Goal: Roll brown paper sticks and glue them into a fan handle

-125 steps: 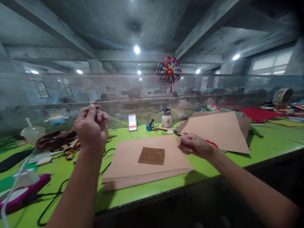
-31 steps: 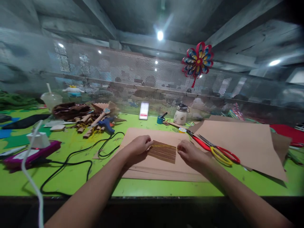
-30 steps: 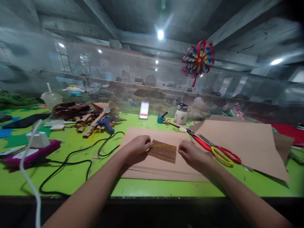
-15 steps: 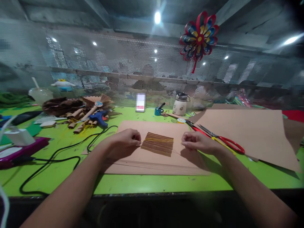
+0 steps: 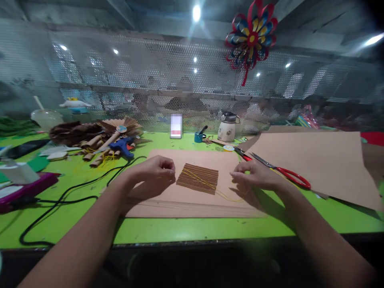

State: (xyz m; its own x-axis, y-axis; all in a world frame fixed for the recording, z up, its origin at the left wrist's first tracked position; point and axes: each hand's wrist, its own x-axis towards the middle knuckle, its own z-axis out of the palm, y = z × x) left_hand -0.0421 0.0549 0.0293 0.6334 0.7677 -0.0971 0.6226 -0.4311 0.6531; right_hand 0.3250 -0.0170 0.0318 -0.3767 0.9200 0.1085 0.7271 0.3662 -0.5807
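Observation:
A small piece of brown pleated paper (image 5: 199, 184) lies on a stack of kraft paper sheets (image 5: 180, 204), between my two hands. Yellow string (image 5: 195, 176) slants across its folds, then trails off the lower right corner in a slack curve. My left hand (image 5: 162, 170) is closed in a pinch just left of the pleated paper, apart from it; whatever sits in the fingertips is too small to make out. To the right, my right hand (image 5: 250, 175) has its fingers curled and pinched, and the string's loose end runs up underneath it.
Red-handled scissors (image 5: 292, 178) lie right of my right hand, by a large kraft sheet (image 5: 312, 160). A blue glue gun (image 5: 123, 146) and paper rolls (image 5: 97, 160) are at left, with a black cable (image 5: 72, 190). Behind stand a phone (image 5: 175, 126), blue cup (image 5: 198, 137) and flask (image 5: 227, 128).
The string, level across the folds before, now slants down to the right and hangs slack past the paper's edge. Both hands have shifted slightly, and the view has tilted a little.

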